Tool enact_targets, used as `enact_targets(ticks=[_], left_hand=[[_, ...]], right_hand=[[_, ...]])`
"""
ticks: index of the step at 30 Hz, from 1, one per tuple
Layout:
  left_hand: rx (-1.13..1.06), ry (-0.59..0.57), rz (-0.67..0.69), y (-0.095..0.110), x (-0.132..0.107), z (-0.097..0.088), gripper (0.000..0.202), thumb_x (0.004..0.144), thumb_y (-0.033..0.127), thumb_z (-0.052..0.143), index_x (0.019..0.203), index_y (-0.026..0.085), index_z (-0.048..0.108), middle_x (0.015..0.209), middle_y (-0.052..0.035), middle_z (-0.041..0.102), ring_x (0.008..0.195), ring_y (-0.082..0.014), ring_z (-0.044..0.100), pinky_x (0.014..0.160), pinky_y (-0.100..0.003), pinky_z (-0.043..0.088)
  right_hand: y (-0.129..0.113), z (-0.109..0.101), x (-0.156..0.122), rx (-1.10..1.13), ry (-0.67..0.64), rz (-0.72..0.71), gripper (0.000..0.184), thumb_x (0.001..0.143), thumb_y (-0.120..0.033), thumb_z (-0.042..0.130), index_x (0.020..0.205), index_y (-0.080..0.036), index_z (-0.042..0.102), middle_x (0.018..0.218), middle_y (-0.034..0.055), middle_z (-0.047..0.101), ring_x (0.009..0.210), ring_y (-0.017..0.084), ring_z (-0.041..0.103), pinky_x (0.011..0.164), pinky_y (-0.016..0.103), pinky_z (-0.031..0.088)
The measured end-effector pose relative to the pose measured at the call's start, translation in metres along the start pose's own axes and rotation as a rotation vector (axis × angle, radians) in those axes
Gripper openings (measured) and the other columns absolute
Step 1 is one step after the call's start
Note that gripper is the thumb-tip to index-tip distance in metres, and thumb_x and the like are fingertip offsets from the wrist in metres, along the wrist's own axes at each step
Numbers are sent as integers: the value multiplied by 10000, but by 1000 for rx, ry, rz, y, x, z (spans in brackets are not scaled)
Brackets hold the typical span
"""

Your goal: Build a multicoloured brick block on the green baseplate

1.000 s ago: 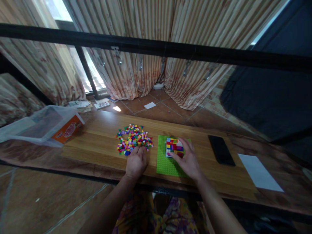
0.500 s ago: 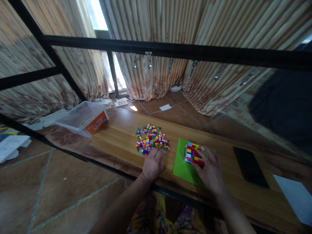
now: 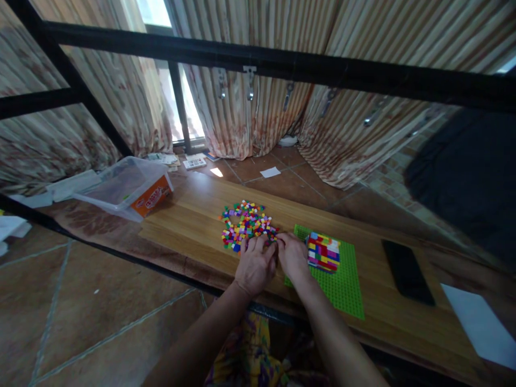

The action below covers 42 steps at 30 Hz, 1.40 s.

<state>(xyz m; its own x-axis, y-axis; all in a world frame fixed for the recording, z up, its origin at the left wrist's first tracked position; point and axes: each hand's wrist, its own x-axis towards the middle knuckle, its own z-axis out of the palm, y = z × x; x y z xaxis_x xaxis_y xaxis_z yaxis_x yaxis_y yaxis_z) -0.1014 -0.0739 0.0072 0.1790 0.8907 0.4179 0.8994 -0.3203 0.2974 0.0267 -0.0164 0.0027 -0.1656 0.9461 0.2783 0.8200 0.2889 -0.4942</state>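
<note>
A loose pile of small, many-coloured building bricks (image 3: 244,219) lies on the wooden board. At its near edge is my left hand (image 3: 256,264), fingers curled down against the bricks and thumb drawn in. My right hand (image 3: 293,259) meets it at the pile's right edge, fingertips pinched close to the left thumb. Whatever either hand holds is too small or hidden to make out. Just right of my right hand, a compact block of stacked multicoloured bricks (image 3: 323,252) sits on a green studded baseplate (image 3: 344,293), with no hand on it.
A clear plastic box (image 3: 116,188) with an orange label stands at the board's (image 3: 193,215) left end. Towards the right lie a black phone-like slab (image 3: 407,272) and a white paper sheet (image 3: 479,322). A black metal rail (image 3: 262,51) crosses ahead, before striped curtains.
My right hand has left the brick block and moved left to the pile, beside my left hand. The block now shows uncovered. The whole view has shifted slightly.
</note>
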Motion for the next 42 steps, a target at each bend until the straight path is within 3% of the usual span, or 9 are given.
enact_targets(ticks=[6,15,21,25,29,32,36,42], left_hand=[[22,10,-52,3,-1,3,342,838,294,568,1174,243,608,1310,-119,526,1142,-302,485,1082,-618,229],[9,67,-108,4,-2,0,199,862,247,517,1015,198,635,1211,-109,591,1085,-283,520,1093,-577,240],[-12,88,-110,1,-3,2,174,866,234,505,985,200,626,1191,-101,607,1072,-277,529,1088,-547,253],[-19,105,-107,0,-3,1,168,850,214,516,977,197,624,1173,-97,618,1057,-267,535,1079,-525,271],[-30,124,-92,-1,-2,0,186,850,199,511,995,188,627,1170,-99,623,1068,-261,538,1067,-508,288],[-29,124,-83,-2,-2,0,198,862,196,497,1006,191,633,1168,-99,626,1072,-260,542,1057,-508,298],[-18,128,-74,-3,-1,1,205,868,197,494,1014,192,639,1158,-97,632,1068,-261,540,1038,-499,315],[-12,129,-68,-2,1,0,197,860,192,505,999,189,645,1140,-96,640,1038,-263,544,991,-484,348]], right_hand=[[4,2,1,-5,11,13,281,869,-183,437,898,-209,716,841,50,662,776,187,595,760,325,445],[-4,3,-3,16,-3,-36,302,873,-150,423,955,-196,710,906,66,632,854,193,591,799,313,453],[-13,5,-7,82,-16,-41,269,884,-157,434,876,-223,695,894,58,616,837,190,588,779,307,463],[-22,-8,-10,199,41,-6,252,906,-196,422,900,-210,674,944,70,638,871,195,606,793,315,475],[-21,-38,-23,332,95,27,222,919,-276,455,940,-222,669,925,60,677,854,193,628,787,318,490],[-5,-64,-37,421,161,83,230,911,-324,490,974,-226,688,958,62,690,880,193,637,803,326,499],[39,-89,-49,433,302,213,256,877,-372,529,950,-212,715,1013,83,691,938,215,633,835,360,498],[96,-99,-39,253,341,358,350,804,-409,553,966,-150,724,933,121,721,834,243,654,793,398,506]])
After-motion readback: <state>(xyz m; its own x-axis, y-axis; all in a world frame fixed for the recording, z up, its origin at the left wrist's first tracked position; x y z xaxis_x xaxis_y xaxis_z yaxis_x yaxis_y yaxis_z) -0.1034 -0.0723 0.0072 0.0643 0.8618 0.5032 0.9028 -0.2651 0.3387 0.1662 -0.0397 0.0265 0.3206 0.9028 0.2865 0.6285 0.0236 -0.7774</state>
